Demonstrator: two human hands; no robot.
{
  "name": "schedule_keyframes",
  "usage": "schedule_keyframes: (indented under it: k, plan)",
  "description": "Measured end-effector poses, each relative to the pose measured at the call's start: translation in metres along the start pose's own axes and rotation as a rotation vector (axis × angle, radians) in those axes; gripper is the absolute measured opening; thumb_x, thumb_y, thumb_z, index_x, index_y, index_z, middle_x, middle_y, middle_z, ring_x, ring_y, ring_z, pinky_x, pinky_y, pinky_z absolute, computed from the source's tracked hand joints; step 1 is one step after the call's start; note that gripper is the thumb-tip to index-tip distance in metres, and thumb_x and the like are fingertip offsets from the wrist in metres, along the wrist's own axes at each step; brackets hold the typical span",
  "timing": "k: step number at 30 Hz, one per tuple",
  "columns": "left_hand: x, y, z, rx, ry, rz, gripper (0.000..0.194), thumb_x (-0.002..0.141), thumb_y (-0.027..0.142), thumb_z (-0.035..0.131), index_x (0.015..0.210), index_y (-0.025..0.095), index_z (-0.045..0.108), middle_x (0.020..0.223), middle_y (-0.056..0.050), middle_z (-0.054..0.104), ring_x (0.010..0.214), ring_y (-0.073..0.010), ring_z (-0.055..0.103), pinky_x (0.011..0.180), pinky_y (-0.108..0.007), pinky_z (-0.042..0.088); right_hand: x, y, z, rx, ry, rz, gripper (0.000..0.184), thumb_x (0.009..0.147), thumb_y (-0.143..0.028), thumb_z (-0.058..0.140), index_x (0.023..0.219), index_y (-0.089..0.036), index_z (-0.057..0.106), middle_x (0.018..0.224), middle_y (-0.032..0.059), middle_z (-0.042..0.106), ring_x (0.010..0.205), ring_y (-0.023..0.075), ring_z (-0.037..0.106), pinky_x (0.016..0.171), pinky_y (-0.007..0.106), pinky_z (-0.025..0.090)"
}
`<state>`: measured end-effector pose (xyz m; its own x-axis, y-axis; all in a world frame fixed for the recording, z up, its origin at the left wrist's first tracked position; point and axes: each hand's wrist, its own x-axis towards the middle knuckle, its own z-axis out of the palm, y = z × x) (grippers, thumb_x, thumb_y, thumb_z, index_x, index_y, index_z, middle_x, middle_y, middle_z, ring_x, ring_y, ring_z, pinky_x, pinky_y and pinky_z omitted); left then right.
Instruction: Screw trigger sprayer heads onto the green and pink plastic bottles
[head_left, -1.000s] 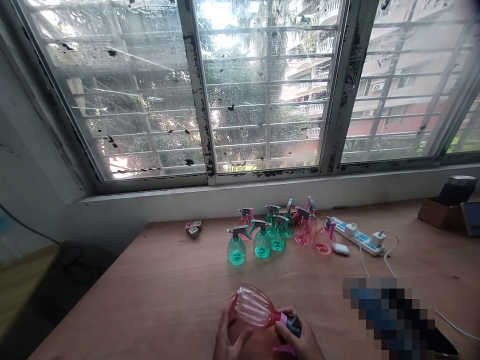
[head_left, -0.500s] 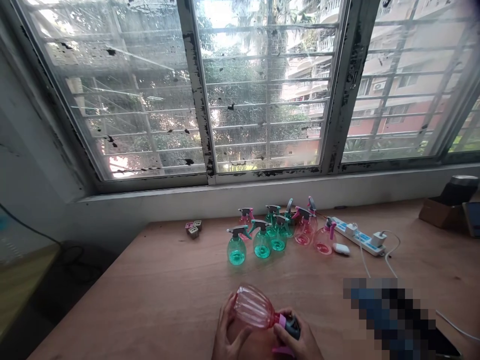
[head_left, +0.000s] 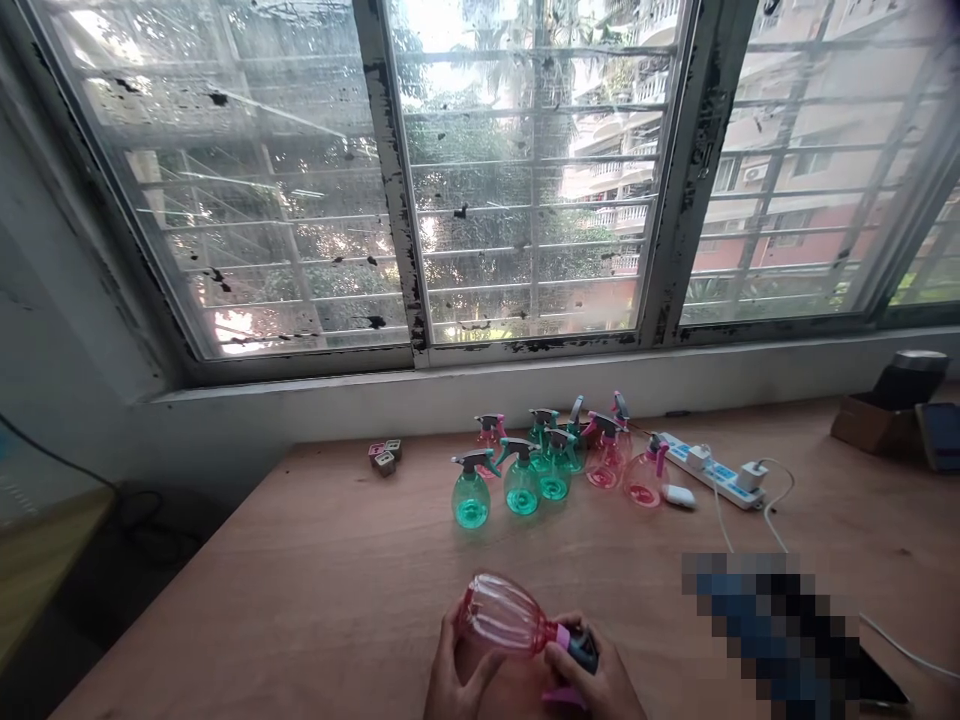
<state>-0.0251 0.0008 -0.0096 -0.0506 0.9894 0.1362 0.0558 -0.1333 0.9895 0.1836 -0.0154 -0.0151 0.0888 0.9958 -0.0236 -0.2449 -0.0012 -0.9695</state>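
Note:
A clear pink spray bottle (head_left: pixel 506 615) lies sideways between my two hands, low in the view over the wooden table. My left hand (head_left: pixel 459 660) is curled around its broad base at the left. At the other end, my right hand (head_left: pixel 596 675) grips the dark spray head and pink collar, with the pink trigger showing below. Farther back stand several spray bottles: a green one (head_left: pixel 471 498) at the front left, another green one (head_left: pixel 521 485) beside it, and a pink one (head_left: pixel 645 480) at the right, with more behind them.
Small square blocks (head_left: pixel 385 456) sit at the table's back left. A white power strip (head_left: pixel 720 475) with plugs and cables lies right of the bottles, near a small white case (head_left: pixel 679 497). A brown box (head_left: pixel 870 430) stands at the far right. A pixelated patch covers something at the front right.
The view has shifted very slightly. Both hands keep their hold on the pink spray bottle, which has barely moved.

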Motion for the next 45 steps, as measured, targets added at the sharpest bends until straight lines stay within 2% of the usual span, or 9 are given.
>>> schedule_keyframes:
  k: [5, 10, 15, 21, 28, 33, 37, 42, 45]
  plan:
    - [0.0, 0.001, 0.001, 0.015, -0.028, 0.013, 0.065, 0.074, 0.039, 0.081, 0.134, 0.025, 0.059, 0.146, -0.011, 0.058, 0.138, -0.0334, 0.049, 0.119, -0.047, 0.033, 0.002, 0.006, -0.002, 0.046, 0.013, 0.06, 0.054, 0.065, -0.062, 0.083, 0.091, -0.018, 0.064, 0.056, -0.001, 0.065, 0.052, 0.0198, 0.062, 0.049, 0.032, 0.058]
    - [-0.002, -0.005, 0.006, -0.037, 0.048, 0.002, 0.077, 0.069, 0.052, 0.082, 0.135, 0.021, 0.056, 0.141, -0.013, 0.062, 0.136, -0.0347, 0.051, 0.119, -0.046, 0.034, 0.003, 0.008, -0.004, -0.042, 0.008, -0.066, 0.048, 0.067, -0.058, 0.083, 0.087, -0.017, 0.068, 0.067, 0.0029, 0.07, 0.06, 0.0216, 0.065, 0.058, 0.033, 0.055]
    - [0.0, -0.003, 0.003, -0.033, 0.002, -0.059, 0.068, 0.077, 0.054, 0.075, 0.134, 0.021, 0.057, 0.141, -0.013, 0.062, 0.134, -0.0337, 0.055, 0.115, -0.044, 0.041, 0.003, 0.005, -0.002, -0.07, 0.023, -0.085, 0.047, 0.068, -0.059, 0.081, 0.086, -0.018, 0.069, 0.066, 0.0022, 0.069, 0.059, 0.0218, 0.064, 0.058, 0.032, 0.052]
    - [0.001, -0.004, 0.0, 0.06, 0.01, -0.025, 0.066, 0.077, 0.052, 0.076, 0.133, 0.02, 0.06, 0.146, -0.014, 0.057, 0.139, -0.0355, 0.049, 0.12, -0.049, 0.032, 0.005, 0.009, -0.003, -0.027, 0.007, -0.031, 0.049, 0.069, -0.06, 0.08, 0.089, -0.017, 0.066, 0.057, -0.0003, 0.066, 0.051, 0.0189, 0.061, 0.053, 0.029, 0.048]
    - [-0.003, -0.018, 0.003, -0.025, 0.077, 0.061, 0.08, 0.067, 0.062, 0.079, 0.133, 0.022, 0.058, 0.143, -0.014, 0.059, 0.139, -0.0381, 0.047, 0.12, -0.05, 0.032, 0.005, 0.013, -0.005, -0.184, -0.02, -0.096, 0.044, 0.071, -0.059, 0.076, 0.085, -0.018, 0.068, 0.069, 0.0041, 0.071, 0.063, 0.0231, 0.064, 0.062, 0.034, 0.05]
    - [0.002, -0.021, -0.001, -0.007, 0.071, 0.005, 0.065, 0.079, 0.057, 0.071, 0.13, 0.019, 0.058, 0.137, -0.017, 0.062, 0.131, -0.0353, 0.057, 0.114, -0.049, 0.041, 0.007, 0.015, -0.006, -0.219, -0.04, -0.111, 0.043, 0.073, -0.059, 0.074, 0.084, -0.018, 0.069, 0.07, 0.0036, 0.069, 0.065, 0.0226, 0.062, 0.063, 0.033, 0.048]
    - [0.006, -0.02, -0.009, 0.055, 0.043, 0.066, 0.059, 0.079, 0.048, 0.075, 0.13, 0.021, 0.062, 0.149, -0.013, 0.053, 0.142, -0.0319, 0.044, 0.121, -0.044, 0.031, 0.008, 0.017, -0.007, -0.133, -0.039, -0.053, 0.046, 0.072, -0.061, 0.076, 0.085, -0.018, 0.068, 0.062, 0.0006, 0.066, 0.057, 0.02, 0.06, 0.056, 0.031, 0.047]
    - [0.008, -0.024, -0.017, 0.21, -0.079, 0.18, 0.061, 0.084, 0.039, 0.072, 0.14, 0.024, 0.055, 0.153, -0.012, 0.048, 0.147, -0.0297, 0.037, 0.123, -0.044, 0.026, 0.009, 0.017, -0.007, -0.071, -0.028, -0.037, 0.048, 0.072, -0.061, 0.076, 0.088, -0.017, 0.066, 0.06, 0.0005, 0.066, 0.054, 0.0202, 0.061, 0.055, 0.031, 0.048]
    - [0.005, -0.032, -0.013, 0.177, -0.031, 0.156, 0.069, 0.08, 0.044, 0.076, 0.142, 0.024, 0.051, 0.15, -0.013, 0.051, 0.143, -0.0319, 0.042, 0.121, -0.047, 0.028, 0.008, 0.018, -0.007, -0.112, -0.03, -0.066, 0.045, 0.072, -0.059, 0.077, 0.086, -0.018, 0.068, 0.065, 0.0026, 0.069, 0.06, 0.0217, 0.063, 0.06, 0.032, 0.05]
